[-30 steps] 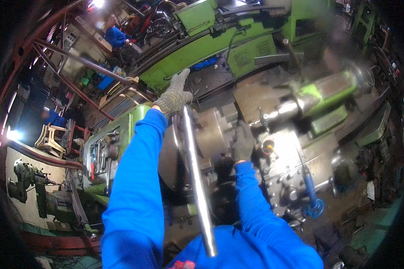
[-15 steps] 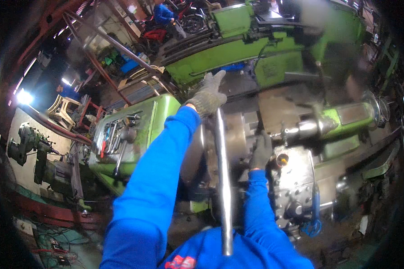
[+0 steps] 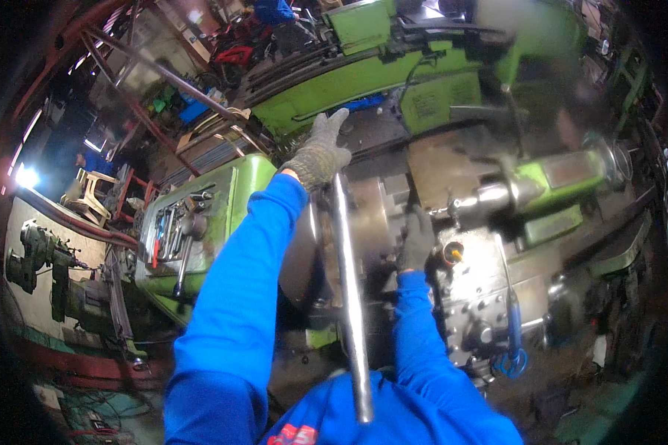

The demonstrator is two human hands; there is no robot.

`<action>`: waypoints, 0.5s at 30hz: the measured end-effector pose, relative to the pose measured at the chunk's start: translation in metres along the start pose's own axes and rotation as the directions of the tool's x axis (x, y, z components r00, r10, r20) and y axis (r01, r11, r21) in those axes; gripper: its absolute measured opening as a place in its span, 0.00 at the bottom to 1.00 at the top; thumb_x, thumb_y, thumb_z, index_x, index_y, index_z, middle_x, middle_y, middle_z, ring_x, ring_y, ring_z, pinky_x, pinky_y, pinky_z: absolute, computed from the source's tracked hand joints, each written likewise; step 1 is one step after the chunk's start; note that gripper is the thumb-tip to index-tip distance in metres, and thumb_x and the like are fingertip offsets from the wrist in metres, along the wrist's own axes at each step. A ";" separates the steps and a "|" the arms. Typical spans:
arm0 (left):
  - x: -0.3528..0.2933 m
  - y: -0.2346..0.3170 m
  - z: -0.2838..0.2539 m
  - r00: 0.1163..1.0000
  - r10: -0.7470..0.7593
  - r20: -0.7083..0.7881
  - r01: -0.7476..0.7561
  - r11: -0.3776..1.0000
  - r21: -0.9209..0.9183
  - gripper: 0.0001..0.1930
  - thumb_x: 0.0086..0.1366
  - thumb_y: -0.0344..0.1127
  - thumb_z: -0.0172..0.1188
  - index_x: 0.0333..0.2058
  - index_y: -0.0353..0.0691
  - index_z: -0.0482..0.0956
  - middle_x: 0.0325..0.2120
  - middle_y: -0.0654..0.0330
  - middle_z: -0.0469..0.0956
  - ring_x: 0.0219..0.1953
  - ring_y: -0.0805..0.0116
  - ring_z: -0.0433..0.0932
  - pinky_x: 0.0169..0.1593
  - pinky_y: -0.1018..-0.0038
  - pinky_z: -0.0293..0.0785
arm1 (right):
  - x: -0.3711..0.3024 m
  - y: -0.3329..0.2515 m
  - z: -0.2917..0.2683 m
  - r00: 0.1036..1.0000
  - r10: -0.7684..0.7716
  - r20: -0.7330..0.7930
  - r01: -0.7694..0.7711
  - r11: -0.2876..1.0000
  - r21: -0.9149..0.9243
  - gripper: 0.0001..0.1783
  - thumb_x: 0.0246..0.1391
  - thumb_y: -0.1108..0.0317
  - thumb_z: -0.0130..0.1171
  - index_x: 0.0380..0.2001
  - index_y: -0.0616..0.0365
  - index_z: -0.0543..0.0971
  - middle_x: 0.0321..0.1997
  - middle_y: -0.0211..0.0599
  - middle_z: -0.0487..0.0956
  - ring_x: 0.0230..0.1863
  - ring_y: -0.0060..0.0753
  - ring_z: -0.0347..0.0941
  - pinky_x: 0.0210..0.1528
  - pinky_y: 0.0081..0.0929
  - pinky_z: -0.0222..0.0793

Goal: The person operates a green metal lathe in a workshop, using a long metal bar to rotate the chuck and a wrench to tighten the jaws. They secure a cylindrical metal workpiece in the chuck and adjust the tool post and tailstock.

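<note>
Bar: shiny, slanting across the chuck
Left hand: spread, near bar's upper end
Right hand: beside chuck, grip unclear

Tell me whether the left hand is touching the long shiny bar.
Cannot tell: the head view shows the shiny bar ending right by the gloved left hand, but neither contact nor a gap is plain.

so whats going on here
A person in blue sleeves is working at a green lathe with both hands gloved. The left hand reaches over the chuck, fingers extended, by the upper end of a long shiny bar that slants down toward the person's body. The right hand is at the chuck's right side, its grip too blurred to tell.
</note>
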State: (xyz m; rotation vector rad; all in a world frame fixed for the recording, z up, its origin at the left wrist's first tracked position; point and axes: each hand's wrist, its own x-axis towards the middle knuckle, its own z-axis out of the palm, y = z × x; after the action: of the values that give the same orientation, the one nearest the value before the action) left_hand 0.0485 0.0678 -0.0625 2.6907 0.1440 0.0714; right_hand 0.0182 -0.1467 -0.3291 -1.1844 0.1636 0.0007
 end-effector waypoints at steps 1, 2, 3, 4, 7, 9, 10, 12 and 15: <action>-0.002 -0.006 0.000 1.000 -0.008 -0.003 0.008 1.000 0.004 0.50 0.61 0.36 0.62 0.80 0.51 0.49 0.77 0.26 0.42 0.81 0.30 0.41 0.82 0.55 0.46 | -0.008 -0.015 0.005 0.999 0.037 0.005 -0.037 0.999 -0.021 0.18 0.69 0.69 0.58 0.58 0.63 0.82 0.48 0.37 0.85 0.46 0.27 0.78 0.49 0.26 0.74; 0.001 -0.007 0.001 1.000 -0.002 0.003 0.002 1.000 0.021 0.49 0.61 0.37 0.62 0.80 0.50 0.49 0.77 0.26 0.42 0.81 0.30 0.41 0.82 0.55 0.46 | -0.011 -0.026 0.006 0.998 0.064 -0.003 -0.064 0.997 -0.037 0.17 0.69 0.69 0.57 0.56 0.64 0.83 0.52 0.41 0.86 0.54 0.32 0.81 0.57 0.30 0.76; 0.003 -0.007 0.002 1.000 0.003 0.009 -0.004 0.999 0.037 0.49 0.61 0.37 0.62 0.80 0.50 0.49 0.77 0.26 0.42 0.81 0.30 0.41 0.82 0.55 0.46 | -0.009 -0.021 0.005 0.999 0.038 -0.006 -0.038 0.998 -0.042 0.17 0.69 0.69 0.57 0.56 0.64 0.83 0.53 0.41 0.86 0.54 0.33 0.81 0.57 0.30 0.76; 0.005 -0.008 0.001 1.000 0.008 0.014 -0.009 0.998 0.056 0.49 0.61 0.37 0.62 0.80 0.50 0.49 0.77 0.26 0.42 0.81 0.30 0.41 0.82 0.55 0.46 | -0.008 -0.022 0.007 1.000 0.012 -0.008 -0.013 0.999 -0.043 0.17 0.69 0.69 0.57 0.56 0.64 0.83 0.53 0.41 0.86 0.54 0.33 0.81 0.57 0.30 0.76; 0.003 -0.009 -0.002 0.999 0.034 0.025 -0.035 0.999 0.023 0.48 0.61 0.37 0.61 0.80 0.49 0.50 0.77 0.25 0.43 0.80 0.29 0.41 0.82 0.54 0.46 | -0.019 -0.050 0.013 0.980 0.199 -0.012 -0.197 0.976 0.093 0.18 0.69 0.69 0.57 0.57 0.65 0.83 0.55 0.43 0.85 0.57 0.35 0.80 0.60 0.31 0.75; -0.005 -0.007 -0.004 0.999 -0.004 0.036 0.004 1.000 -0.015 0.49 0.61 0.37 0.61 0.80 0.48 0.50 0.77 0.25 0.43 0.81 0.29 0.41 0.82 0.55 0.45 | -0.016 -0.038 0.012 0.981 0.192 0.004 -0.191 0.977 0.092 0.19 0.69 0.67 0.58 0.59 0.63 0.82 0.51 0.38 0.84 0.49 0.30 0.77 0.50 0.28 0.72; 0.000 0.009 -0.006 0.999 0.009 0.046 -0.008 1.000 -0.029 0.49 0.61 0.37 0.61 0.80 0.48 0.50 0.77 0.25 0.43 0.81 0.29 0.40 0.82 0.55 0.45 | 0.003 -0.004 -0.001 0.998 0.059 -0.005 -0.059 0.998 0.036 0.21 0.69 0.65 0.59 0.61 0.61 0.81 0.45 0.34 0.82 0.39 0.23 0.74 0.38 0.24 0.70; 0.003 0.003 -0.007 0.998 0.060 0.034 -0.060 0.998 0.008 0.49 0.60 0.37 0.61 0.80 0.47 0.49 0.77 0.26 0.42 0.80 0.29 0.41 0.81 0.55 0.46 | 0.009 0.016 -0.004 0.999 -0.053 0.012 0.054 0.998 -0.021 0.23 0.70 0.64 0.60 0.64 0.59 0.79 0.40 0.29 0.81 0.30 0.17 0.72 0.27 0.21 0.70; 0.002 -0.002 -0.009 0.998 0.044 0.037 -0.046 0.997 0.056 0.50 0.60 0.37 0.61 0.80 0.45 0.49 0.77 0.28 0.46 0.80 0.31 0.47 0.80 0.56 0.51 | 0.004 0.008 0.001 0.999 -0.049 0.019 0.050 0.998 -0.040 0.24 0.70 0.66 0.59 0.65 0.62 0.78 0.48 0.35 0.81 0.43 0.25 0.74 0.42 0.26 0.71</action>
State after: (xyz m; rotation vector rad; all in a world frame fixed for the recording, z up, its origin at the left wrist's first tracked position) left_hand 0.0496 0.0735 -0.0553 2.7500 0.0754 0.0336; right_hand 0.0211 -0.1432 -0.3369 -1.2287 0.1191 -0.0294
